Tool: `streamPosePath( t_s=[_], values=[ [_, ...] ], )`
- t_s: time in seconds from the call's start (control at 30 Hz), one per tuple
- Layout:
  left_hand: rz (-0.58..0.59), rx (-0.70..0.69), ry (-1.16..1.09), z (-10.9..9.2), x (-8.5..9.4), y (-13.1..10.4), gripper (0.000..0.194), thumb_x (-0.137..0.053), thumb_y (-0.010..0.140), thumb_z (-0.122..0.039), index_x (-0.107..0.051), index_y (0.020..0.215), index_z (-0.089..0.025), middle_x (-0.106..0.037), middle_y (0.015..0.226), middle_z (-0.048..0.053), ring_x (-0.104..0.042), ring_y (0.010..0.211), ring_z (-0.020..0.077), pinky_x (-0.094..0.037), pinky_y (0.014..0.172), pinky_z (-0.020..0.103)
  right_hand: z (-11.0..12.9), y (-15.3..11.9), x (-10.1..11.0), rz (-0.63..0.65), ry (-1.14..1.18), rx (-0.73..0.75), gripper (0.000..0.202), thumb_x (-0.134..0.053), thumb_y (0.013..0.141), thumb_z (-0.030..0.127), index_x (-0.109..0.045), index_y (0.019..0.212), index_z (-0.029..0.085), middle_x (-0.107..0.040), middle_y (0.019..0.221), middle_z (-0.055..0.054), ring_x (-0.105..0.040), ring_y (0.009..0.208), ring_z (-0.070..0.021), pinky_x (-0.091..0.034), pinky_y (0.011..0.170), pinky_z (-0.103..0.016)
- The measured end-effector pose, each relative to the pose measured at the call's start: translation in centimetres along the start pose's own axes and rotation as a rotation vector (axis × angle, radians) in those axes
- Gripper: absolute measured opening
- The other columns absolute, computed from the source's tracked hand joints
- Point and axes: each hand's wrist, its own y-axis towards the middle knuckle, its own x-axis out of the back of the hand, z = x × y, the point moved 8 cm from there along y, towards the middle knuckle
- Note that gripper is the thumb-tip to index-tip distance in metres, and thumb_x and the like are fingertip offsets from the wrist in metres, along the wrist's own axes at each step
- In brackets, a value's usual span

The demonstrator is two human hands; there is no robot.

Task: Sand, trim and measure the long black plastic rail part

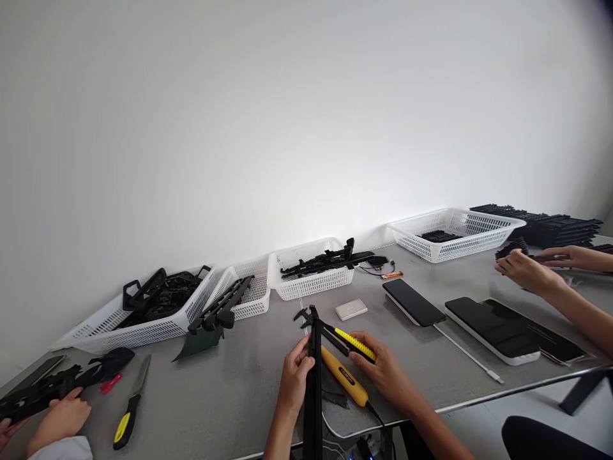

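Observation:
A long, narrow black plastic strip (313, 383) stands nearly upright in the picture, and the fingers and thumb of my left hand (294, 377) are closed on it. To its right, my right hand (383, 370) grips a yellow-and-black utility knife (355, 344) with a ribbed yellow handle; its front end points toward the strip. Under and between my hands a yellow corded tool (345, 378) lies on the table, its cable running off the near edge. Just behind the strip's top are black caliper-like jaws (301, 315), partly hidden.
White baskets (311, 291) with black parts line the wall. A silver box (351, 310), phone-like slabs (414, 302) and a white cable (472, 354) lie on the grey table (258, 383). A yellow-black file-like tool (130, 409) lies left. Co-workers' hands (529, 271) work at both sides.

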Motion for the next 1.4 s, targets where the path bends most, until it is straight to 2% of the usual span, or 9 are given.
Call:
streamPosePath(
  t_s=[0.3,0.67,0.83,0.93,1.03,1.23,1.4],
  values=[
    [-0.008,-0.010,0.017,0.0,0.1,0.0,0.070,-0.071,0.082,-0.034,-0.066,0.149,-0.015,-0.083,0.119,0.010,-0.075,0.112,0.0310,-0.055,0.102,0.041,0.0,0.0,0.3,-0.023,-0.011,-0.012,0.045,-0.064,0.100,0.057,-0.069,0.128,0.022,-0.075,0.125,-0.009,-0.068,0.117,-0.0305,-0.052,0.104,-0.042],
    [0.008,-0.005,0.007,0.1,0.1,0.1,0.072,-0.070,0.084,-0.035,-0.063,0.152,-0.014,-0.083,0.121,0.012,-0.075,0.117,0.0328,-0.057,0.100,0.041,0.5,0.0,0.1,0.004,0.003,0.005,0.046,-0.064,0.100,0.058,-0.069,0.127,0.022,-0.075,0.123,-0.009,-0.069,0.115,-0.0294,-0.053,0.103,-0.040],
    [0.015,-0.009,0.018,0.0,0.0,0.0,0.070,-0.070,0.083,-0.035,-0.065,0.151,-0.016,-0.082,0.122,0.011,-0.074,0.119,0.0322,-0.056,0.103,0.041,0.8,0.0,0.3,-0.021,0.013,0.010,0.046,-0.064,0.100,0.058,-0.070,0.128,0.022,-0.075,0.123,-0.009,-0.069,0.116,-0.0293,-0.054,0.103,-0.040],
    [0.013,-0.005,0.017,-0.1,-0.1,0.0,0.072,-0.071,0.083,-0.036,-0.065,0.151,-0.015,-0.083,0.121,0.011,-0.075,0.117,0.0320,-0.056,0.102,0.040,0.8,0.0,0.1,0.004,0.007,0.006,0.049,-0.064,0.099,0.060,-0.071,0.128,0.022,-0.076,0.124,-0.010,-0.069,0.116,-0.0303,-0.054,0.105,-0.042],
    [0.006,-0.012,0.017,-0.2,-0.1,0.0,0.071,-0.071,0.083,-0.035,-0.066,0.151,-0.015,-0.083,0.120,0.012,-0.074,0.117,0.0321,-0.056,0.102,0.041,0.8,-0.1,0.3,-0.029,0.001,-0.007,0.049,-0.064,0.099,0.061,-0.072,0.127,0.022,-0.076,0.124,-0.010,-0.069,0.117,-0.0321,-0.055,0.104,-0.043],
    [-0.009,-0.008,0.021,-0.1,0.1,0.1,0.071,-0.073,0.081,-0.035,-0.067,0.149,-0.016,-0.083,0.117,0.011,-0.075,0.111,0.0318,-0.057,0.100,0.041,1.1,-0.1,0.3,-0.022,0.019,0.011,0.045,-0.068,0.097,0.056,-0.075,0.124,0.022,-0.077,0.120,-0.010,-0.070,0.114,-0.0326,-0.056,0.102,-0.043],
    [-0.009,0.006,0.013,-0.2,0.1,0.0,0.070,-0.072,0.083,-0.036,-0.067,0.150,-0.016,-0.083,0.120,0.012,-0.075,0.115,0.0328,-0.057,0.100,0.041,1.0,-0.2,0.3,-0.002,0.013,-0.015,0.046,-0.067,0.098,0.057,-0.073,0.127,0.022,-0.075,0.127,-0.011,-0.068,0.118,-0.0332,-0.055,0.104,-0.044]
  ],
)
